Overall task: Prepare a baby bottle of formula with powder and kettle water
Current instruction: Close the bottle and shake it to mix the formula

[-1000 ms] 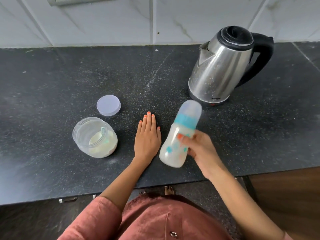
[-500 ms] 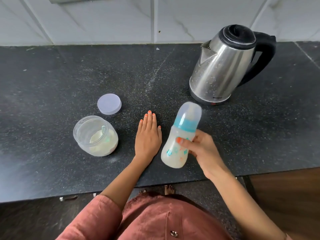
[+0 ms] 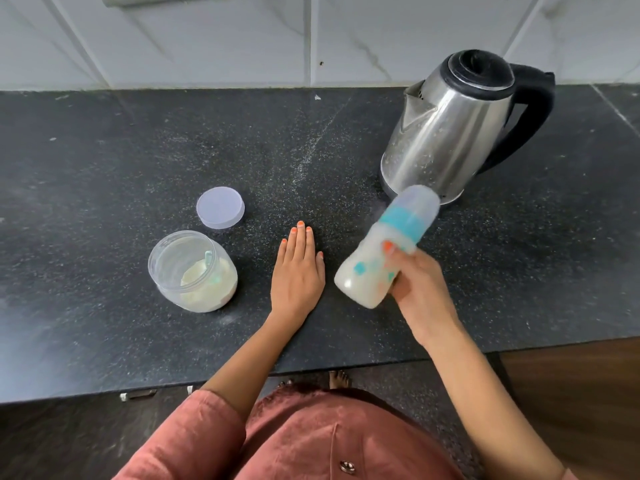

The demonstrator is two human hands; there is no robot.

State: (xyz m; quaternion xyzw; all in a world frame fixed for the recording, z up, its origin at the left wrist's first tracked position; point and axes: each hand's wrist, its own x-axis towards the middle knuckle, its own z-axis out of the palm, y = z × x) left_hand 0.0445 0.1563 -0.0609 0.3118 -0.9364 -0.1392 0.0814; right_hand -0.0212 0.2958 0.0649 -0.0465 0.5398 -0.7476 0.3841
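Nearly finished, it seems: the right hand [image 3: 420, 289] grips the capped, milky bottle [image 3: 384, 251] tilted mid-shake, the left hand [image 3: 298, 275] rests flat, and the powder jar [image 3: 194, 271] is unlidded.

One stainless-steel kettle with a black handle [image 3: 446, 133], one milky plastic baby bottle [image 3: 360, 282], one clear plastic jar of pale powder [image 3: 194, 271], one round lilac lid [image 3: 220, 207] and one teal scoop [image 3: 209, 265] are counted. Two hands are seen: left hand [image 3: 298, 275], right hand [image 3: 419, 289].

home kitchen | black stone counter [image 3: 104, 161] | tiled wall [image 3: 207, 39] | kettle [image 3: 446, 133]
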